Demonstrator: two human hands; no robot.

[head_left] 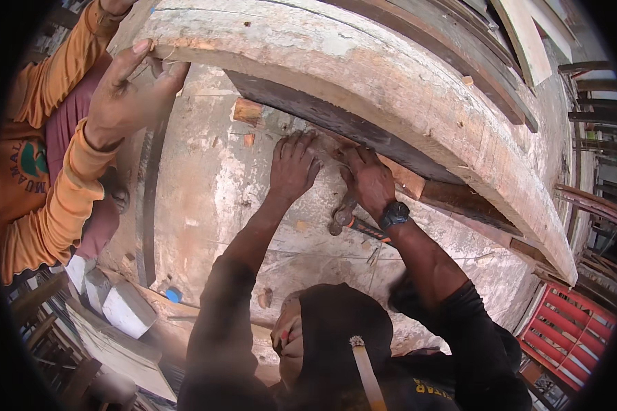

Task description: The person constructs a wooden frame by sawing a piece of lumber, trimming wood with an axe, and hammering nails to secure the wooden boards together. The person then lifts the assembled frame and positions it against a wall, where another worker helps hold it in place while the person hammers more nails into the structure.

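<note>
My left hand [294, 164] lies with its fingers stretched out on the worn whitish planking, at the lower edge of a dark board [322, 116]. To its right, my right hand [373, 183] is bent inward at the same edge, a black watch [394, 215] on its wrist. Its fingertips are partly hidden, so what it grips is unclear. Brown wood [401, 177] shows under the dark board beside that hand. Just below, a hammer [339, 218] with an orange and black handle lies on the planking. A thick curved timber [404, 109] arches over the board.
At left, a co-worker in an orange shirt [55, 192] has one hand [134, 89] at the timber's end. Wood offcuts [247, 111] and a blue cap [173, 294] lie about. A lit cigarette [365, 366] juts up at the bottom. A red slatted crate [565, 329] stands right.
</note>
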